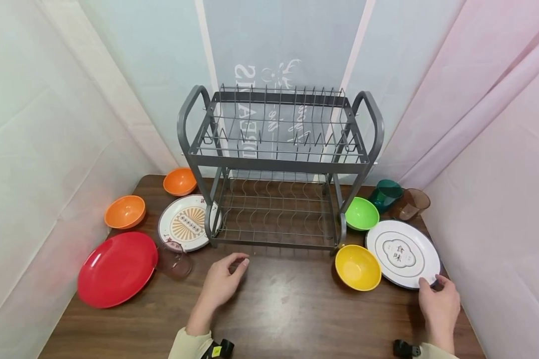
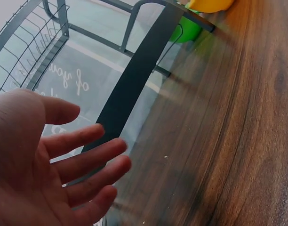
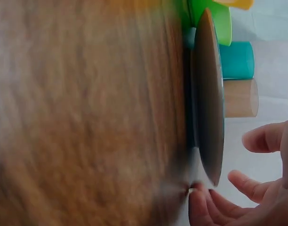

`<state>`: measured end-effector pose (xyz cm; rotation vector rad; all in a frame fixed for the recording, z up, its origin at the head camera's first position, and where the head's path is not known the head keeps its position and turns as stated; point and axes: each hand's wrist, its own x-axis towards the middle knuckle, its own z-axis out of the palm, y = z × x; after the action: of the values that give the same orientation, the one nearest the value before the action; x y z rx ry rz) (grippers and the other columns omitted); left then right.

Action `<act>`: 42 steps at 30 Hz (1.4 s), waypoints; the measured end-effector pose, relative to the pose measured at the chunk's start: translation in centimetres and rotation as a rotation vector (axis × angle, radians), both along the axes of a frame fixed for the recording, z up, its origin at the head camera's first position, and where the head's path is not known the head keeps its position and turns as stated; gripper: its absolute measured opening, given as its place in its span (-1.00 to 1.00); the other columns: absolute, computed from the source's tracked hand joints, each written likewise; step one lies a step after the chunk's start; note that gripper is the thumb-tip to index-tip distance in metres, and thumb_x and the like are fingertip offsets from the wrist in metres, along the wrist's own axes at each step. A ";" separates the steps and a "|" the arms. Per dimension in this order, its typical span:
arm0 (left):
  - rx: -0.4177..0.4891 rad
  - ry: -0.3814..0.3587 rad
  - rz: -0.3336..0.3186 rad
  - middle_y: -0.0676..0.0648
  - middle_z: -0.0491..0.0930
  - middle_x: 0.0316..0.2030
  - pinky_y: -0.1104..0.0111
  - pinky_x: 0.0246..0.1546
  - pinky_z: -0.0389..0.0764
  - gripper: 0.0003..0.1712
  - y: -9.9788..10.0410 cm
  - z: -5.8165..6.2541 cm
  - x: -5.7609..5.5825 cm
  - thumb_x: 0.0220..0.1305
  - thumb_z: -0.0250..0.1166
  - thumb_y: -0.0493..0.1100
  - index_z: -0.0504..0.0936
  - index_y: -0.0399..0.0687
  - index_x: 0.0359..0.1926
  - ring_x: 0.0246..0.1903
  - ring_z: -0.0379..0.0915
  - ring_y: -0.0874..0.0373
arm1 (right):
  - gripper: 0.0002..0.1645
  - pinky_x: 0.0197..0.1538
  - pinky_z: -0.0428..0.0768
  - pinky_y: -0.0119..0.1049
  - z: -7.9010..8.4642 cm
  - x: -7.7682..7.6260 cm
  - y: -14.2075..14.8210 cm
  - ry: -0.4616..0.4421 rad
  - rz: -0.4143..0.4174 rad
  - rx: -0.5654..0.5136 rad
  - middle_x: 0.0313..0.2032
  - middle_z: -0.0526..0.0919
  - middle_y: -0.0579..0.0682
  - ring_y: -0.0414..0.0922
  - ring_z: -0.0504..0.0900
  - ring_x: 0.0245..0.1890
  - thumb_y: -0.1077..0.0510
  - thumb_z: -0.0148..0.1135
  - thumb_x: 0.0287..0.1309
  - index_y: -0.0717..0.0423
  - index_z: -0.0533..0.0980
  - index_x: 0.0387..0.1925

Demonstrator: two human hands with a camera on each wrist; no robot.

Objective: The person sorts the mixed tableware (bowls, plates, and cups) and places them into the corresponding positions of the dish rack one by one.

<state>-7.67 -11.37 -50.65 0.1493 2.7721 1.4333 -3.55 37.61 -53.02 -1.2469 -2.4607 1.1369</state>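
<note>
My right hand (image 1: 440, 301) is at the near right edge of a white plate (image 1: 386, 271) with dark characters in its middle. In the right wrist view the thumb (image 3: 262, 139) stands apart from the plate (image 3: 210, 94), while some fingertips lie close to its rim; whether they touch cannot be told. My left hand (image 1: 222, 281) hovers over the table with relaxed fingers and holds nothing. It is in front of a dark two-tier dish rack (image 1: 278, 160), right of a clear brownish cup (image 1: 175, 262). A yellow bowl (image 1: 358, 268) sits left of the white plate.
On the left are a red plate (image 1: 117, 269), a patterned plate (image 1: 189, 222) and two orange bowls (image 1: 125, 212). Behind the white plate stand a green bowl (image 1: 361, 214), a teal cup (image 1: 385, 194) and a brown cup (image 1: 414, 203). Pale curtains enclose the wooden table (image 1: 296, 319).
</note>
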 end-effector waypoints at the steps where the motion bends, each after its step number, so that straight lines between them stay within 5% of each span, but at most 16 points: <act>1: -0.005 -0.011 -0.012 0.15 0.68 -0.24 0.23 -0.15 0.56 -0.72 0.0 -0.1 0.1 0.44 0.22 0.00 0.71 -0.01 -0.01 -0.20 0.59 0.23 | -0.21 0.30 0.13 0.22 -0.1 0.0 0.1 0.003 -0.001 -0.008 0.30 0.19 0.50 0.38 0.16 0.30 0.04 -0.01 0.34 0.40 0.09 0.45; 12: -0.050 -0.073 -0.108 0.16 0.67 -0.28 0.27 -0.17 0.55 -0.63 -0.5 -0.5 0.6 0.47 0.15 0.07 0.69 -0.07 0.00 -0.24 0.57 0.25 | -0.03 0.31 0.21 0.21 -0.7 -0.2 1.0 -0.017 -0.058 -0.070 0.30 0.26 0.48 0.41 0.22 0.28 0.07 0.09 0.34 0.27 -0.20 0.54; 20: -0.058 -0.129 -0.237 0.12 0.70 -0.12 0.19 -0.07 0.56 -0.53 -0.8 -0.5 1.1 0.49 0.10 0.13 0.64 -0.07 0.13 -0.11 0.59 0.20 | -0.03 0.33 0.17 0.20 -1.2 0.0 1.5 -0.021 -0.077 -0.053 0.20 0.29 0.46 0.38 0.20 0.26 0.08 0.21 0.28 0.39 -0.05 0.50; 23: -0.069 -0.127 -0.230 0.10 0.70 -0.12 0.18 -0.06 0.56 -0.54 -1.0 -0.4 1.1 0.49 0.11 0.12 0.64 -0.08 0.13 -0.10 0.60 0.18 | -0.05 0.17 0.41 0.05 -1.3 -0.2 1.4 -0.007 -0.074 -0.068 0.13 0.30 0.47 0.37 0.27 0.19 0.13 0.21 0.27 0.43 -0.04 0.48; 25: -0.084 -0.122 -0.214 0.10 0.70 -0.14 0.17 -0.06 0.56 -0.57 -1.2 -0.4 1.0 0.48 0.13 0.10 0.65 -0.08 0.12 -0.11 0.60 0.18 | -0.08 -0.06 0.57 -0.18 -1.3 -0.4 1.4 0.004 -0.065 -0.105 0.07 0.31 0.46 0.19 0.50 -0.04 0.19 0.18 0.27 0.47 -0.05 0.47; 28: -0.111 -0.110 -0.190 0.10 0.70 -0.15 0.15 -0.07 0.56 -0.59 -1.6 -0.4 0.9 0.49 0.13 0.08 0.66 -0.07 0.10 -0.12 0.61 0.17 | -0.12 -0.48 0.56 -0.43 -1.2 -0.4 1.4 0.033 -0.063 -0.193 0.08 0.30 0.47 -0.01 0.56 -0.27 0.29 0.10 0.26 0.49 -0.07 0.46; 35: -0.126 -0.127 -0.132 0.11 0.69 -0.16 0.14 -0.06 0.55 -0.58 -2.3 -0.5 0.9 0.48 0.12 0.11 0.66 -0.03 0.10 -0.11 0.60 0.17 | -0.07 -0.41 0.66 -0.34 -0.4 -0.3 1.6 0.072 -0.102 -0.329 0.29 0.09 0.55 0.17 0.47 -0.08 0.38 -0.14 0.17 0.41 -0.27 0.50; 42: -0.140 -0.122 -0.072 0.05 0.69 -0.12 0.08 -0.01 0.54 -0.60 -2.5 -0.1 0.8 0.47 0.14 0.07 0.65 -0.06 0.11 -0.05 0.60 0.08 | -0.10 -0.38 0.64 -0.41 0.1 0.0 1.9 0.111 -0.088 -0.368 0.43 0.01 0.49 -0.33 0.44 -0.37 0.33 -0.16 0.23 0.36 -0.27 0.52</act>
<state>-6.85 -13.91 -50.73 0.1516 2.7261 1.1862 -3.50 39.53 -52.89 -1.3230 -2.1575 1.6380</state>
